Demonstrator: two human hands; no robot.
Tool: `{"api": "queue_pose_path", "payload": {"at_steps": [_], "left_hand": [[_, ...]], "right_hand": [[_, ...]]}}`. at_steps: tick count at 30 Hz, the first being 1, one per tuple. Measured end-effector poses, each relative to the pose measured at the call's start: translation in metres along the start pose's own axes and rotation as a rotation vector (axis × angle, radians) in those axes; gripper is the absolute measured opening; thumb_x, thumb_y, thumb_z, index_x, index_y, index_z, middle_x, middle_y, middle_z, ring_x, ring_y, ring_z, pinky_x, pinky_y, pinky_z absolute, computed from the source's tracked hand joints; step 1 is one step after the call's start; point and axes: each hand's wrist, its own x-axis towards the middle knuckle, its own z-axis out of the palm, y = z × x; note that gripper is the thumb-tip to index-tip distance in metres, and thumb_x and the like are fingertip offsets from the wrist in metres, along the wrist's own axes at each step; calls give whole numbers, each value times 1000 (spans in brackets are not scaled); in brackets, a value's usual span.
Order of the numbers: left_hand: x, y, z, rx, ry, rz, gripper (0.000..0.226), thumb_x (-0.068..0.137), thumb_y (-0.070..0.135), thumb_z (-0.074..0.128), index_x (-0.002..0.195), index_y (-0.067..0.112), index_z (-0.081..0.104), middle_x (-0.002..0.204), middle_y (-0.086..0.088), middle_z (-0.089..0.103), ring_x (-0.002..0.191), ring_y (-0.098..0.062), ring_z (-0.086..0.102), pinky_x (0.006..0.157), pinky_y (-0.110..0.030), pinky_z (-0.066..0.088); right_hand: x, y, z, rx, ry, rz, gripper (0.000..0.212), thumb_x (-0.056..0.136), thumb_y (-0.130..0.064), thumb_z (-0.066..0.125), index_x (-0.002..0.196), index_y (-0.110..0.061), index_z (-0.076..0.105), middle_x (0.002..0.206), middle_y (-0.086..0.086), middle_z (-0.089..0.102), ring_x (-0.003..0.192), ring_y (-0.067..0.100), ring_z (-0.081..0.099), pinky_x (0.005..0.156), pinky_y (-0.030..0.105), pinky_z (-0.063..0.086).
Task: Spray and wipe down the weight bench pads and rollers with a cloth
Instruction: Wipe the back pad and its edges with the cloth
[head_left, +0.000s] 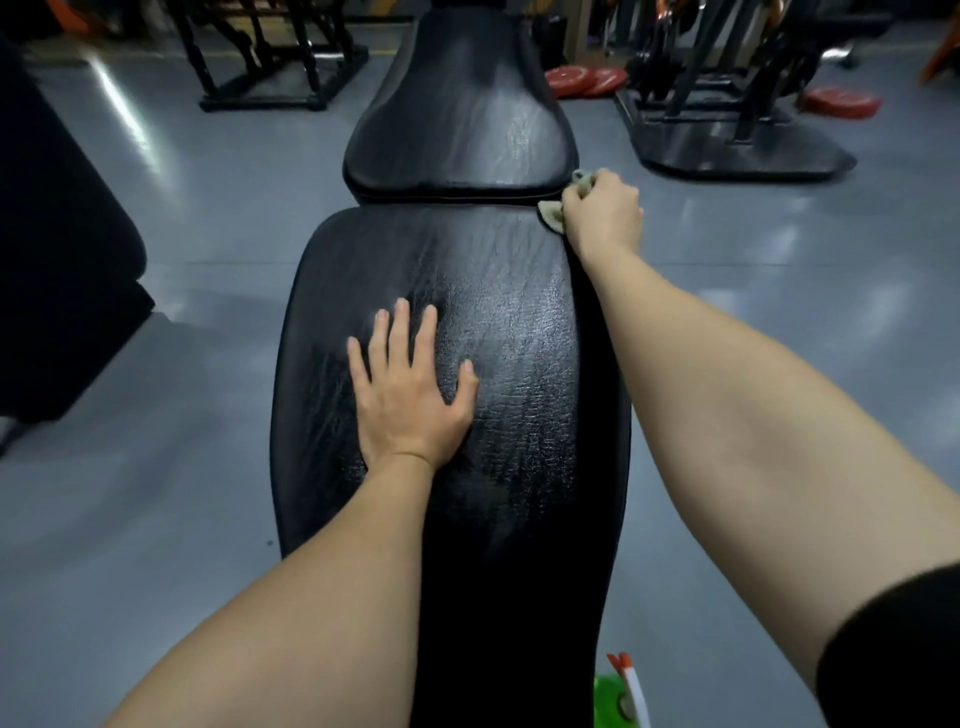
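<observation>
Nearest, a green spray bottle (618, 693) stands low beside the bench, probably parked within reach. The left hand (410, 400) lies flat on the long pad (519, 338), fingers spread, gripping nothing; it looks like a brace for the reach ahead. At that pad's far right corner the right hand (602, 213) curls round a bunched cloth (551, 215), pressing it to the edge just before the gap. Beyond is the short pad (457, 119), then red weight plates (587, 80) on the floor. No rollers show.
</observation>
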Motion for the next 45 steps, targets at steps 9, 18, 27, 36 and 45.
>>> {"api": "queue_pose_path", "payload": {"at_steps": [9,18,27,36,45], "left_hand": [[2,2,-4,-20,-27,-8,73,94,59,35,159,24,34,168,-3,24,156,-23,16,126,-54,9],[0,0,-2,-33,-19,-9,73,93,58,35,158,25,35,168,-3,25,156,-22,17,127,-52,8],[2,0,2,-36,26,1,72,93,57,35,157,24,37,167,-3,27,156,-22,18,127,-52,9],[4,1,-2,-38,19,-4,72,92,56,37,156,23,40,166,-5,30,154,-23,21,126,-53,11],[2,1,-2,-41,3,-8,72,93,56,36,157,24,37,167,-4,27,155,-22,19,127,-52,9]], "right_hand": [[-17,38,-12,76,-82,-73,44,93,-59,53,111,-21,66,116,12,69,114,34,59,90,36,44],[-39,36,-31,-307,8,-107,39,100,-43,47,123,-14,62,121,21,59,108,45,62,86,41,47],[-3,-19,-3,-93,-97,31,38,97,-35,47,119,-11,67,124,17,66,119,39,60,94,41,48],[-16,24,-21,-55,-131,-4,37,93,-50,46,104,-21,67,113,18,69,109,40,60,82,36,40],[-67,65,-24,59,33,59,37,98,-40,48,119,-17,67,115,20,69,111,40,61,92,41,46]]}}
